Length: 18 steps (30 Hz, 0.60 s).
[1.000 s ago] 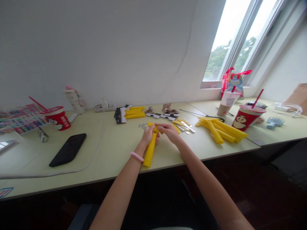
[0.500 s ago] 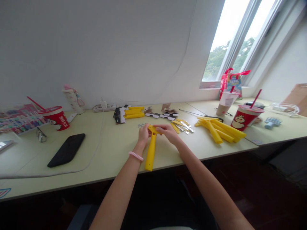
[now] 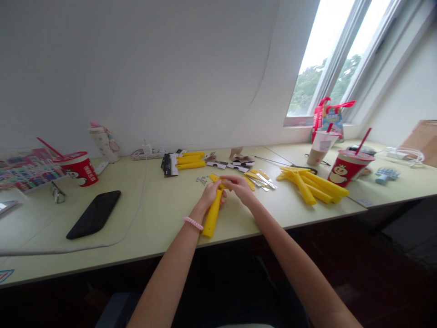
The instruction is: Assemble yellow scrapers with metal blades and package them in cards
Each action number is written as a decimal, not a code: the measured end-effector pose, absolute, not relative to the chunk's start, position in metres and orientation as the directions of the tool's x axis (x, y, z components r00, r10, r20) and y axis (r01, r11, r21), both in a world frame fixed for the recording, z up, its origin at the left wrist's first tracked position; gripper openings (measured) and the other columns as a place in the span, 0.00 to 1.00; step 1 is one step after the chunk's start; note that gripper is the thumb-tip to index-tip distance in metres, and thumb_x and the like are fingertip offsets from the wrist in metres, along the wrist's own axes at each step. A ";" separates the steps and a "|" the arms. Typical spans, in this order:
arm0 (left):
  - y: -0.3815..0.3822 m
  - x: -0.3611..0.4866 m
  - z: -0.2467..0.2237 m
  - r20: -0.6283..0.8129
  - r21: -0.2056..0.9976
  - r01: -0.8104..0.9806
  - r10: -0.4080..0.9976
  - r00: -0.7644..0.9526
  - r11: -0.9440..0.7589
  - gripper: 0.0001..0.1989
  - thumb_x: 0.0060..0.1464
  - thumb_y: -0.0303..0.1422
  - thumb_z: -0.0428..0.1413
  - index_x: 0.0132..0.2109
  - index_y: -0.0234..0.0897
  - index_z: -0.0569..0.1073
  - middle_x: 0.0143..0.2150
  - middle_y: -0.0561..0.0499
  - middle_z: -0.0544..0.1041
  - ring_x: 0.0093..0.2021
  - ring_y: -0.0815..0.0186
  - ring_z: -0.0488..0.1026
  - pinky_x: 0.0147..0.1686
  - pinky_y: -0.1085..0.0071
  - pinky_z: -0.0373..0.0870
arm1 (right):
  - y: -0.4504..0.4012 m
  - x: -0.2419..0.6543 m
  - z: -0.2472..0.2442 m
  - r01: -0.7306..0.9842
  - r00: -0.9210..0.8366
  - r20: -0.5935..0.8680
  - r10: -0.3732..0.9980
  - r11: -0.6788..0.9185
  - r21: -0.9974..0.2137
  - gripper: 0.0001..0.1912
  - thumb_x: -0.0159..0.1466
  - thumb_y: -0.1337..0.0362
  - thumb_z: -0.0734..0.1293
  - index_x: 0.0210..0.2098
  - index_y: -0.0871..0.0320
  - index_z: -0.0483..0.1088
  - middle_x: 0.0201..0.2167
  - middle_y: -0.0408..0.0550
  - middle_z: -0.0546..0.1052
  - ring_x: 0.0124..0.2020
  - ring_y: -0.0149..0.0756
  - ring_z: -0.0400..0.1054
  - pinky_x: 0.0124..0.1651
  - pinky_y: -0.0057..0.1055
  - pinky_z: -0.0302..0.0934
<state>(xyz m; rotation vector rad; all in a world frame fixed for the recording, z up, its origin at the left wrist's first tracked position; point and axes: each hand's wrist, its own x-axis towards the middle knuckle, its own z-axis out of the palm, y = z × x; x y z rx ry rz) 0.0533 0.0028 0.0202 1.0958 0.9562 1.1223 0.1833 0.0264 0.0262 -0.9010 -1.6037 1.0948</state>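
Note:
A yellow plastic scraper point(image 3: 212, 214) with a long handle and a wider head is between my hands, its handle end pointing back toward me. My left hand point(image 3: 210, 193) is wrapped round the scraper near its head. With bent fingers, my right hand point(image 3: 237, 187) grips the right side of the same head. The fingertips are too small to show any part between them. Just beyond my left hand lies a scatter of small metal screws point(image 3: 201, 180). Flat blades with yellow and silver strips point(image 3: 261, 179) lie to the right of my right hand.
More yellow scrapers point(image 3: 307, 184) are piled on the right beside a red cup point(image 3: 348, 168). Packaged yellow ones point(image 3: 189, 160) and black-and-white cards point(image 3: 221, 164) lie at the back. A black phone point(image 3: 94, 214), a cable point(image 3: 131, 225) and another red cup point(image 3: 80, 169) are on the left.
The scraper has turned, its handle end swinging left and its head tipping. My left hand has shifted back along it, uncovering more of the screws.

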 end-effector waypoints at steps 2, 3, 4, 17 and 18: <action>0.003 0.053 0.021 -0.016 0.984 -0.174 0.992 0.128 0.039 0.13 0.52 0.40 0.48 0.32 0.32 0.66 0.16 0.51 0.68 0.12 0.71 0.63 0.12 0.76 0.58 | 0.030 0.183 0.023 0.089 -0.247 0.333 0.910 0.364 -0.927 0.19 0.53 0.58 0.65 0.42 0.60 0.72 0.34 0.50 0.76 0.33 0.34 0.67 0.35 0.30 0.60; 0.004 0.053 0.022 -0.011 0.985 -0.171 0.997 0.082 0.025 0.13 0.52 0.39 0.48 0.30 0.32 0.66 0.16 0.52 0.68 0.12 0.71 0.62 0.12 0.76 0.57 | 0.032 0.183 0.021 0.123 -0.214 0.354 0.910 0.385 -0.915 0.20 0.55 0.57 0.64 0.44 0.59 0.71 0.35 0.49 0.76 0.34 0.34 0.67 0.36 0.30 0.60; 0.004 0.052 0.023 -0.006 0.984 -0.179 1.000 0.020 0.009 0.12 0.52 0.38 0.47 0.29 0.33 0.65 0.16 0.52 0.68 0.11 0.72 0.62 0.12 0.76 0.57 | 0.034 0.183 0.018 0.169 -0.169 0.376 0.911 0.403 -0.900 0.20 0.56 0.57 0.62 0.45 0.59 0.70 0.35 0.49 0.76 0.35 0.34 0.67 0.37 0.31 0.60; 0.013 0.035 0.025 -0.079 0.896 -0.396 0.805 -0.587 -0.201 0.08 0.50 0.36 0.44 0.27 0.36 0.60 0.17 0.55 0.66 0.12 0.73 0.62 0.14 0.76 0.59 | 0.039 0.176 0.006 0.719 -0.204 0.397 0.895 0.412 -0.560 0.13 0.55 0.72 0.58 0.36 0.59 0.72 0.33 0.48 0.74 0.35 0.34 0.65 0.39 0.29 0.57; 0.013 0.035 0.026 -0.088 0.891 -0.405 0.795 -0.600 -0.207 0.08 0.50 0.35 0.44 0.27 0.36 0.59 0.17 0.55 0.66 0.13 0.73 0.62 0.14 0.76 0.59 | 0.039 0.173 0.005 0.734 -0.232 0.388 0.892 0.422 -0.532 0.13 0.56 0.71 0.58 0.36 0.59 0.72 0.34 0.48 0.74 0.35 0.34 0.65 0.38 0.28 0.56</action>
